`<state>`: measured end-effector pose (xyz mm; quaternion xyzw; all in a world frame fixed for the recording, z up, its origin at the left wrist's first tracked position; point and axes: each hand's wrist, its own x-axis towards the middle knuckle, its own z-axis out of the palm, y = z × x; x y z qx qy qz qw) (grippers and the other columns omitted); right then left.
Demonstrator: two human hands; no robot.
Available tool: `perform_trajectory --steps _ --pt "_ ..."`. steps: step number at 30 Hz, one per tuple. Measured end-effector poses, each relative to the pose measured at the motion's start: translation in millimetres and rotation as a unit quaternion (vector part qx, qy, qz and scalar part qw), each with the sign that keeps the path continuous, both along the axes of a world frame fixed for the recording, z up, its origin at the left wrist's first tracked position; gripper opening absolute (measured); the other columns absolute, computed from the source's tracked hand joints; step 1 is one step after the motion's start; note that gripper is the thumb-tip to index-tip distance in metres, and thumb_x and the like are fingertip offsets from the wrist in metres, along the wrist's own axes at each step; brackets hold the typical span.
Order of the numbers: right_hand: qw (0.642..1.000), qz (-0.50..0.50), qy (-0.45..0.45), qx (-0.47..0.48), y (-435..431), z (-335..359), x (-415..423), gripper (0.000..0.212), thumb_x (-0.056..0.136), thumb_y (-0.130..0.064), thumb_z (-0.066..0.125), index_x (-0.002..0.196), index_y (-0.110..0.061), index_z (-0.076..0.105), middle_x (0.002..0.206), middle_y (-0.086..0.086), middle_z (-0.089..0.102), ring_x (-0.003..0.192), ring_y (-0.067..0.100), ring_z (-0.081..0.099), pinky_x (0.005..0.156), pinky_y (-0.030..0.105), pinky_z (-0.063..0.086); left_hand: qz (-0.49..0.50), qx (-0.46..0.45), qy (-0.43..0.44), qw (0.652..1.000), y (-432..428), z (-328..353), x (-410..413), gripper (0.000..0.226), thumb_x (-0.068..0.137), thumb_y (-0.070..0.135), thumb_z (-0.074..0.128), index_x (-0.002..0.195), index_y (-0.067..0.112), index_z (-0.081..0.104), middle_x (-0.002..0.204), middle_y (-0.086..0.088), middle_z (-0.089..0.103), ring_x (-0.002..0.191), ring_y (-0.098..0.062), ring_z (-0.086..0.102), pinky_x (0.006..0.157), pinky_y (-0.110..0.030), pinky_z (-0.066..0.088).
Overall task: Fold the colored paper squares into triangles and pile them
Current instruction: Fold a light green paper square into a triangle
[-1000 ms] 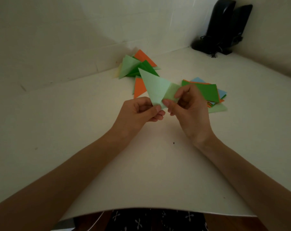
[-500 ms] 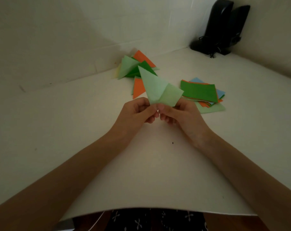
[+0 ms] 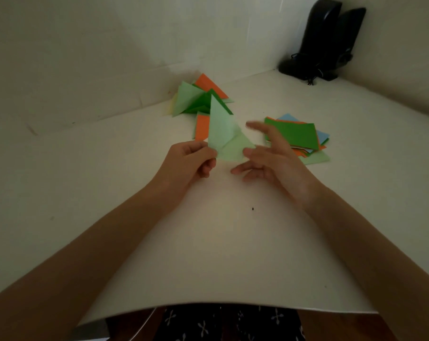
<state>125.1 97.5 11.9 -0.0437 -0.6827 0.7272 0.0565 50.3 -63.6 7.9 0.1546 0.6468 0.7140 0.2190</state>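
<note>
Above smooth white table [image 3: 208, 242]: pale green paper [image 3: 223, 136], thin, creased into pointed triangular flaps, held upright. Left hand [image 3: 188, 163] pinches lower left corner. Right hand [image 3: 275, 158] fingers spread, blurred, just beside right flap; contact unclear. Triangle pile [image 3: 198, 99] behind; flat square stack [image 3: 294, 134] right.

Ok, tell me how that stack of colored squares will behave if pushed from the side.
The stack of squares would probably shear apart rather than slide as one: its sheets lie fanned, blue, orange and light green edges poking out. The sheets look thin, so likely light and floppy.
</note>
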Motion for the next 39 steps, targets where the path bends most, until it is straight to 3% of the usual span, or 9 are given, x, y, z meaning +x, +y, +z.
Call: perform_trajectory --steps 2,5,8,12,17,19,24,29,39 --pt "0.998 0.052 0.039 -0.007 7.7 4.1 2.6 0.063 0.081 0.012 0.048 0.123 -0.035 0.047 0.112 0.007 0.065 0.086 0.027 0.066 0.071 0.032 0.055 -0.012 0.011 -0.044 0.999 -1.8 2.5 -3.0 0.042 0.087 -0.005 0.052 0.049 0.014 0.056 0.046 0.001 0.048 0.041 -0.007 0.037 0.042 -0.018 0.036" --pt "0.987 0.098 0.068 0.109 11.7 4.0 4.4 0.060 0.076 0.025 0.048 0.120 -0.015 0.059 0.127 0.003 0.057 0.101 0.023 0.062 0.083 0.031 0.052 -0.060 0.003 -0.082 0.995 -5.2 5.3 -5.2 0.050 0.087 -0.003 0.049 0.042 0.016 0.054 0.045 0.001 0.044 0.039 -0.008 0.033 0.041 -0.018 0.034" --pt "0.977 0.096 0.075 0.174 5.9 0.4 3.5 0.053 0.075 0.019 0.058 0.118 -0.012 0.060 0.118 0.009 0.057 0.107 0.016 0.059 0.086 0.021 0.046 -0.102 -0.015 -0.078 0.992 -6.2 5.7 -4.9 0.054 0.088 -0.003 0.046 0.037 0.017 0.051 0.044 0.002 0.043 0.039 -0.008 0.031 0.040 -0.019 0.033" --pt "0.981 0.050 0.071 0.173 -0.4 -2.1 2.0 0.019 0.083 -0.006 0.064 0.099 -0.014 0.068 0.090 -0.009 0.068 0.085 0.006 0.059 0.072 0.017 0.047 -0.117 -0.009 -0.046 0.992 -5.2 3.6 -3.9 0.039 0.090 -0.002 0.046 0.055 0.013 0.050 0.047 0.002 0.045 0.044 -0.009 0.033 0.043 -0.018 0.033" --pt "0.985 -0.060 0.088 0.136 -11.7 -5.9 -1.2 0.005 0.086 -0.003 0.062 0.090 -0.006 0.063 0.070 -0.004 0.062 0.062 0.005 0.056 0.056 0.020 0.045 -0.113 -0.053 0.131 0.983 -4.9 1.6 5.1 0.025 0.085 0.030 0.058 0.069 0.011 0.062 0.058 0.006 0.059 0.054 -0.006 0.049 0.056 -0.016 0.043" --pt "0.983 -0.077 0.096 0.137 -13.5 -6.4 -1.3 0.016 0.084 -0.005 0.065 0.089 -0.014 0.054 0.066 -0.009 0.062 0.058 0.007 0.054 0.052 0.022 0.044 -0.126 -0.071 0.180 0.973 -4.6 1.1 7.7 0.022 0.090 0.020 0.057 0.070 0.012 0.063 0.060 0.008 0.062 0.055 -0.002 0.053 0.058 -0.013 0.045" --pt "0.986 -0.117 0.080 0.083 -13.5 -3.6 -0.3 0.039 0.081 -0.003 0.068 0.104 -0.023 0.044 0.069 0.002 0.063 0.051 0.006 0.052 0.051 0.023 0.044 -0.141 -0.082 0.179 0.970 -4.3 -2.7 5.4 0.021 0.094 0.008 0.052 0.076 0.011 0.063 0.063 0.006 0.068 0.057 -0.004 0.060 0.059 -0.016 0.049" --pt "0.982 -0.130 0.096 0.094 -13.8 -1.7 -1.2 0.023 0.081 0.002 0.066 0.096 -0.010 0.054 0.065 0.003 0.061 0.049 0.005 0.049 0.049 0.019 0.042 -0.119 -0.091 0.156 0.976 -1.5 -3.6 6.2 0.016 0.093 0.013 0.054 0.083 0.007 0.065 0.058 0.003 0.067 0.049 -0.008 0.061 0.052 -0.019 0.049" --pt "0.986 -0.125 0.105 0.037 -11.5 -2.8 -2.0 0.010 0.083 -0.001 0.065 0.086 -0.008 0.058 0.067 -0.004 0.065 0.054 0.010 0.053 0.053 0.021 0.045 -0.089 -0.050 0.192 0.976 0.9 -1.7 12.2 0.015 0.093 0.008 0.052 0.080 0.008 0.061 0.056 0.006 0.064 0.048 -0.006 0.055 0.053 -0.019 0.047"
